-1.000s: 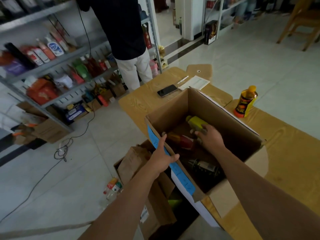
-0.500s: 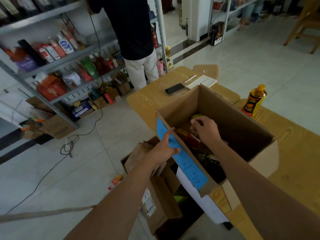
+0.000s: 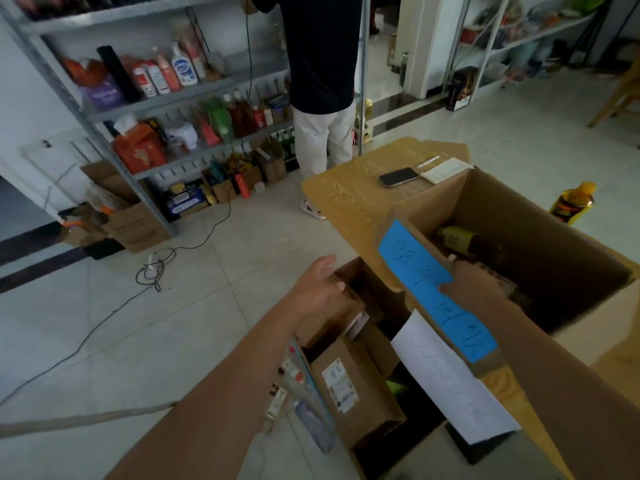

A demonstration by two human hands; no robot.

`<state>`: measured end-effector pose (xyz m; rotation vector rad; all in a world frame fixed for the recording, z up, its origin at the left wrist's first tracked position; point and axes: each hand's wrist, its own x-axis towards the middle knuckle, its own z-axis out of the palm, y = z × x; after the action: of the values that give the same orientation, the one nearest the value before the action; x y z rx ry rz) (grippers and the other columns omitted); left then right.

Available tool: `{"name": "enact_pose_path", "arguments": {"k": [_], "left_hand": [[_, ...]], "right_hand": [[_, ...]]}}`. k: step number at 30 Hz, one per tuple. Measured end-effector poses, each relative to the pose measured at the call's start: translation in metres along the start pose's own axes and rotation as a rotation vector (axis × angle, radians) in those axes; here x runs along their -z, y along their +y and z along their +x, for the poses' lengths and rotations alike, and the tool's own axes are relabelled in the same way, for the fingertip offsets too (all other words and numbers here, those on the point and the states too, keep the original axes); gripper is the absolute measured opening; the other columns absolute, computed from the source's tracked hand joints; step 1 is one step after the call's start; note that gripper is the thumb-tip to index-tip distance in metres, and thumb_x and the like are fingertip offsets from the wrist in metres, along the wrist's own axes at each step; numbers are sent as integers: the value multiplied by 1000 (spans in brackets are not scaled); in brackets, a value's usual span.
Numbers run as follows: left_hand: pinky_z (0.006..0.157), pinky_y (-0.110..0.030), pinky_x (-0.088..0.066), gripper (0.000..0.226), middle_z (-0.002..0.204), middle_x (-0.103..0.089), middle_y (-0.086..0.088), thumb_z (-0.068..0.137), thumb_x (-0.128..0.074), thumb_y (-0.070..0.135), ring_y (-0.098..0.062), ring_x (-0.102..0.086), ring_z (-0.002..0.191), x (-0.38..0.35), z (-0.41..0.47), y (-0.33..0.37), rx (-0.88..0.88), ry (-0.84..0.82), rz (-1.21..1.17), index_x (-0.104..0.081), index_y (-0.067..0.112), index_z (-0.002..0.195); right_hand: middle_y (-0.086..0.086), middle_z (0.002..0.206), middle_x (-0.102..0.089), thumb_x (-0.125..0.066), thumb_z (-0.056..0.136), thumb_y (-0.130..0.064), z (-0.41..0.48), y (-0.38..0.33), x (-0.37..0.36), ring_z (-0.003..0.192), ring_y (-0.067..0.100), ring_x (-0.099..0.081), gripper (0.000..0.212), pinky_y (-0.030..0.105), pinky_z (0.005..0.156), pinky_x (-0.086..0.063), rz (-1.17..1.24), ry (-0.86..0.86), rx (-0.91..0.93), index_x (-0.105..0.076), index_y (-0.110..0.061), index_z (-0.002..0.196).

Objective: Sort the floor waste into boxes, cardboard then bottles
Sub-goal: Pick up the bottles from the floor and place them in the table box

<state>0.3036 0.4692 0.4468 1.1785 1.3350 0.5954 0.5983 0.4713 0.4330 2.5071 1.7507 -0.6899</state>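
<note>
Bare from the lower picture edge to the wrists: left forearm (image 3: 225, 393), left of the blue-labelled carton (image 3: 519, 213), and right forearm (image 3: 561, 362), over its near wall. Unclothed throughout, with plain bare wrists. Left grip (image 3: 318, 287) bare as well, thumb and palm edge showing, fingers blurred. Right grip (image 3: 472, 282) bare, mostly hidden behind that carton's near wall.

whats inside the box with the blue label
One bottle with a yellow-green label lies at the back. The right hand reaches in and covers what is below it; the rest is too dark.
</note>
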Motion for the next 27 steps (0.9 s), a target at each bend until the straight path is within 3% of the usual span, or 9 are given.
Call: {"name": "enact_pose_path", "arguments": {"k": [4, 7, 10, 12, 15, 18, 21, 24, 27], "left_hand": [[96, -31, -48, 63, 151, -39, 1, 92, -57, 4, -8, -51, 120, 60, -20, -29, -18, -15, 44, -36, 32, 145], [107, -38, -43, 62, 140, -41, 11, 91, -56, 3, -8, -44, 127, 105, -36, -57, -25, -120, 49, -37, 32, 143], [108, -38, -42, 62, 135, -46, 6, 90, -58, 1, -15, -45, 129, 147, -51, -83, -22, -146, 28, -39, 26, 143], [89, -30, -50, 50, 129, -58, -3, 90, -60, 4, -18, -57, 112, 170, -61, -99, 9, -86, 10, -48, 21, 136], [62, -20, -46, 18, 103, -67, -7, 94, -56, 15, -17, -63, 85, 198, -71, -121, 79, 94, -16, -61, 16, 111], [46, -15, -44, 26, 93, -64, -3, 97, -53, 29, -13, -62, 71, 224, -84, -150, 126, 264, -10, -63, 9, 110], [53, -20, -44, 25, 93, -65, -3, 96, -54, 33, -11, -62, 69, 238, -98, -184, 210, 325, -22, -63, 11, 104], [63, -23, -46, 11, 92, -67, -10, 95, -56, 24, -25, -65, 80, 247, -102, -222, 281, 381, -76, -63, 16, 91], [60, -21, -44, 11, 90, -66, -8, 91, -56, 7, -22, -62, 77, 242, -102, -273, 381, 420, -164, -64, 11, 96]], "right_hand": [[15, 125, -58, -60, 91, -34, -38, -57, -14, 109, 34, -58, 50, 46, 86, -51, 95, 296, 14, -45, -12, 134], [12, 143, -46, -48, 96, -48, -72, -124, -41, 129, 34, -45, 58, 51, 103, -42, 222, 313, 59, -39, -16, 143], [8, 140, -49, -43, 94, -60, -107, -185, -79, 129, 32, -46, 62, 48, 105, -42, 266, 261, 105, -40, -20, 142], [6, 143, -47, -56, 95, -40, -130, -217, -104, 132, 27, -45, 57, 43, 106, -39, 335, 187, 94, -38, -21, 145], [8, 136, -52, -55, 96, -29, -148, -249, -138, 124, 26, -51, 52, 41, 104, -42, 323, 81, 139, -40, -16, 144], [12, 131, -56, -56, 95, -34, -140, -267, -173, 118, 32, -55, 55, 42, 98, -46, 298, -26, 129, -41, -13, 143], [14, 132, -56, -55, 94, -37, -131, -281, -216, 116, 33, -56, 51, 38, 91, -45, 255, -172, 115, -46, -10, 137], [5, 130, -56, -54, 96, -37, -123, -293, -270, 118, 28, -55, 48, 30, 89, -41, 282, -280, 174, -45, -13, 138], [-1, 105, -52, -50, 98, -31, -112, -296, -335, 106, 25, -57, 28, 27, 77, -37, 205, -400, 197, -52, -16, 122]]}}
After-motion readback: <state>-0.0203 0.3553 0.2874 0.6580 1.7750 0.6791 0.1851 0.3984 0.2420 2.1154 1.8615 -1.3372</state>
